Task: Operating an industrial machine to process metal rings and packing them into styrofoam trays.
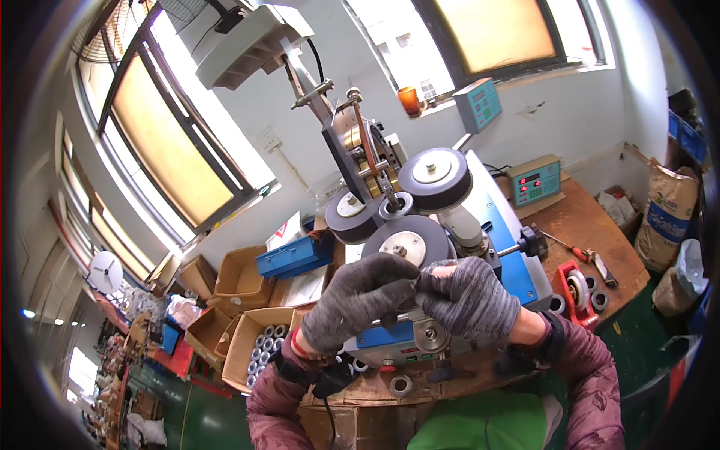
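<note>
Both my hands wear grey knitted gloves and meet in front of a winding machine with three black rollers. My left hand is closed, its fingertips pinched together. My right hand is closed as well, with fingers curled toward the left fingertips. Whatever lies between them is too small to make out. Just behind the hands is the nearest black roller, its pale hub partly covered. A metal ring sits among this roller, the far right roller and the left roller.
A cardboard box of several metal rings stands to the left, below a blue bin. One loose ring lies near the table's front edge. On the right are a red tool with a wheel, a screwdriver and a control box.
</note>
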`<state>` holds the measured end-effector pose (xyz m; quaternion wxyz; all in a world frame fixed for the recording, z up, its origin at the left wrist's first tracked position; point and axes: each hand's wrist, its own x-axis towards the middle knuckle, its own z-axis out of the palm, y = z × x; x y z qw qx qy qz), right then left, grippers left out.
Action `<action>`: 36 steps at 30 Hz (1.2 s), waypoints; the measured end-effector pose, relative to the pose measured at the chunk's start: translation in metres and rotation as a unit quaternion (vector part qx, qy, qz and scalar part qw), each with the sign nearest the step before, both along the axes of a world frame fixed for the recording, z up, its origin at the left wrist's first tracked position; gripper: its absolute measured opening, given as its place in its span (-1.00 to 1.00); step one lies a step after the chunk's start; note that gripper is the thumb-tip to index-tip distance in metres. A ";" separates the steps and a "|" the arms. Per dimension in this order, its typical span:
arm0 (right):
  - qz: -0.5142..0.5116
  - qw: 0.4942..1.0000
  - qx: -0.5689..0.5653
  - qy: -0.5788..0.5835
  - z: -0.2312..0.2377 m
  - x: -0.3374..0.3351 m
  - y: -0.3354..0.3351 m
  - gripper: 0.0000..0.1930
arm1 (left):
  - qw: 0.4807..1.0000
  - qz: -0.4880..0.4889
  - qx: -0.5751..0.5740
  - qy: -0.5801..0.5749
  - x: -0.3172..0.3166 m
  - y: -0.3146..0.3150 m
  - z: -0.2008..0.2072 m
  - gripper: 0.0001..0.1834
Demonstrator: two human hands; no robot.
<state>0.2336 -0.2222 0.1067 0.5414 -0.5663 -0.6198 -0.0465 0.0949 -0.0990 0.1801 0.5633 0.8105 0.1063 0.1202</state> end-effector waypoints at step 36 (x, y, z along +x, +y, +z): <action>0.117 0.978 -0.049 0.166 -0.020 0.028 -0.009 -0.80 | 0.909 0.199 0.294 -0.220 0.066 0.065 -0.044 -0.78</action>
